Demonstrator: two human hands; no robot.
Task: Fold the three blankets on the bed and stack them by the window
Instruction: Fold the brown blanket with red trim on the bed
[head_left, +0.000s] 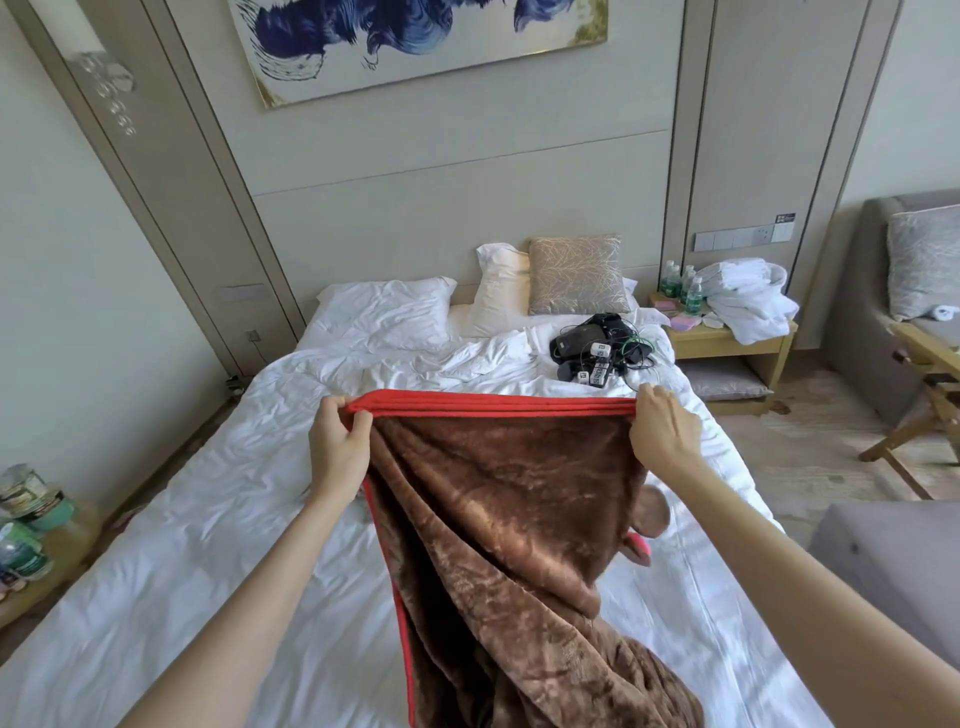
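Note:
A brown fleece blanket (509, 519) with a red border hangs in the air over the white bed (208, 519), its red top edge stretched level between my hands. My left hand (337, 441) grips the left corner, where several red layers are bunched together. My right hand (662, 431) pinches the right corner. The cloth drapes down toward me and off the bottom of the view. A tan and pink piece of another fabric (649, 525) peeks out behind the blanket's right side. No other blankets are visible.
Black devices with cables (597, 348) lie near the pillows (384, 312). A nightstand (727, 338) with bottles and white robes stands right of the bed. A grey sofa (883, 566), a wooden chair (930, 395) and an armchair sit at right. Bottles crowd a small table (31, 530) at left.

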